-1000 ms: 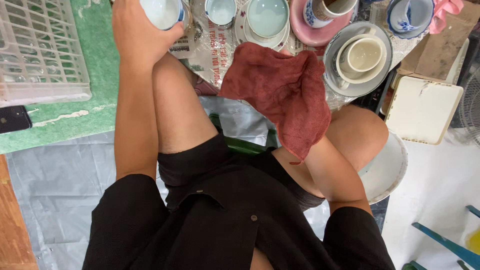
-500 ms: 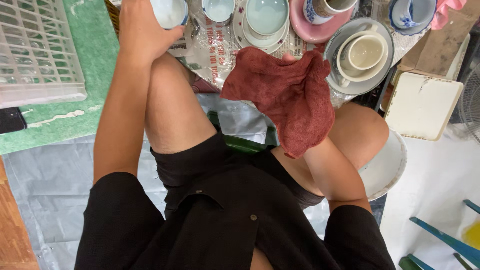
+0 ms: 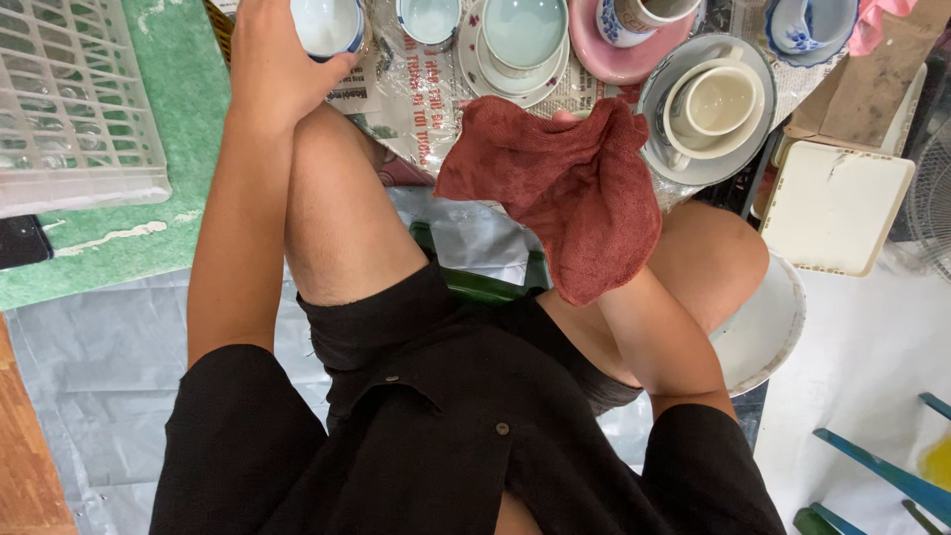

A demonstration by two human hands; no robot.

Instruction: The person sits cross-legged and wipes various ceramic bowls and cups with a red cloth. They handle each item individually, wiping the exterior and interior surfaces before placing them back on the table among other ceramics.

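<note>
Item: small white cup (image 3: 327, 22), top edge of view, left hand (image 3: 272, 69) fingers wrapped round it, over newspaper-covered crockery. Right hand (image 3: 565, 119) under red cloth (image 3: 565, 188); finger state can't tell. Risk: cup slips, knocks pale green bowl (image 3: 520, 35) nearby; cloth edge snags stacked saucers.

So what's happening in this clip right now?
A seated person in black clothes holds a small white cup with a blue rim in the left hand. The right hand lies under a dark red cloth. Bowls, saucers and a cream cup on a grey plate stand ahead on printed paper.
</note>
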